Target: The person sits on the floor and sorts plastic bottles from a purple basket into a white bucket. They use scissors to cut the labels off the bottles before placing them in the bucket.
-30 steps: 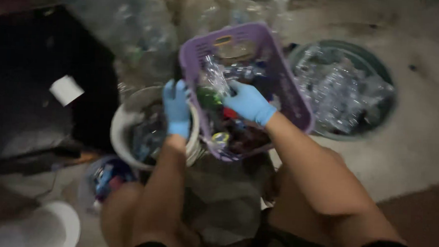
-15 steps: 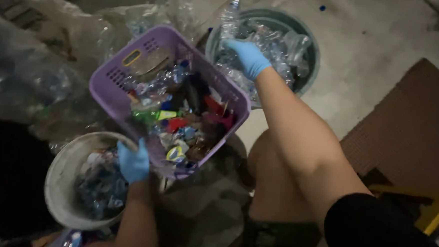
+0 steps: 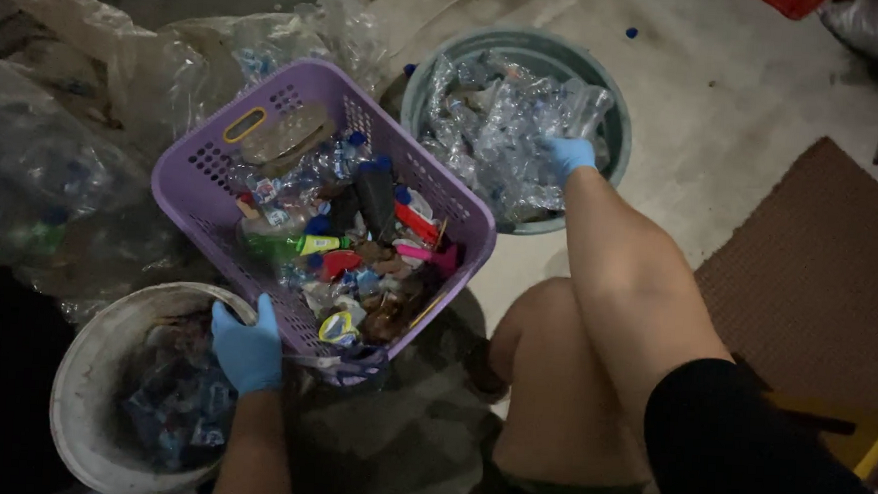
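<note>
Left hand [image 3: 246,348], blue-gloved, fingers [image 3: 223,318] curled shut on the near rim of the purple basket [image 3: 194,186], at seven o'clock from its middle. Right hand [image 3: 570,155], also gloved, sunk among crumpled clear plastic bottles [image 3: 505,130] inside the green tub [image 3: 615,136]; grip hidden, cannot tell whether closed on anything. Basket tilted, full of mixed coloured scraps [image 3: 359,253], at nine o'clock from the tub. White bucket [image 3: 93,359] at seven o'clock below the basket, just beside the left hand. Clear plastic bags [image 3: 96,109] at ten o'clock. Brown mat [image 3: 818,277] at three o'clock on the concrete floor [image 3: 728,82].
</note>
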